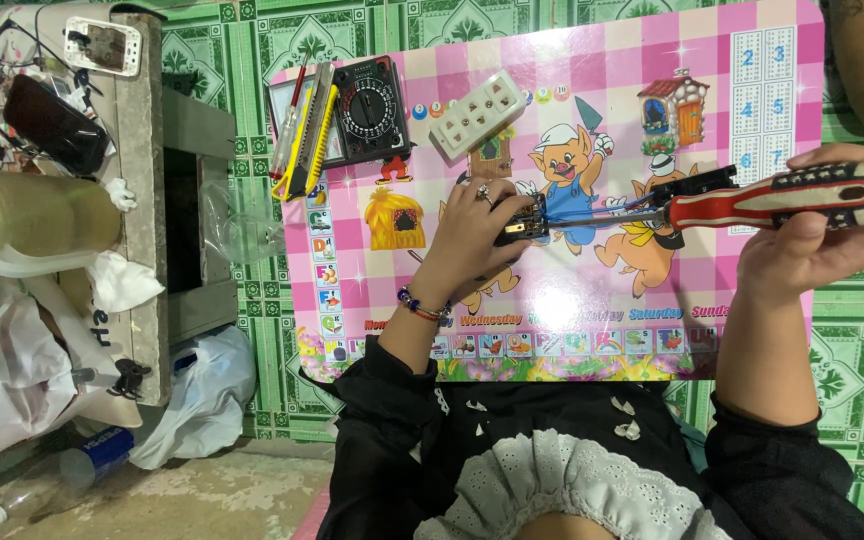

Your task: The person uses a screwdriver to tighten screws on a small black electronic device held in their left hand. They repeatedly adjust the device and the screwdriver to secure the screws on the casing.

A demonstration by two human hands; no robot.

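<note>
Head view, looking down on a small pink table (652, 60) printed with cartoon pigs; every place here is given from that table. Near its middle, the left hand (477, 235) is curled over a small black part (522, 228), pinning it to the tabletop; a ring and a beaded bracelet show on that hand. To the right of the part, past the table's right edge, the right hand (817, 235) is wrapped firmly round the handle of a screwdriver (782, 197). The screwdriver lies almost level, its long axis running right to left, its metal shaft pointing straight at the part and the tip meeting it; blue wires run alongside the shaft. The left hand is therefore the one on the part, the right hand well apart at the handle end. The handle is thick, red, black and white, rubbery-looking; the shaft is slim and shiny; the part is hard, boxy plastic. At the table's far edge lie a white socket strip (479, 112), a black dial meter (372, 108) and a yellow knife (309, 135); the tabletop is smooth and glossy.
</note>
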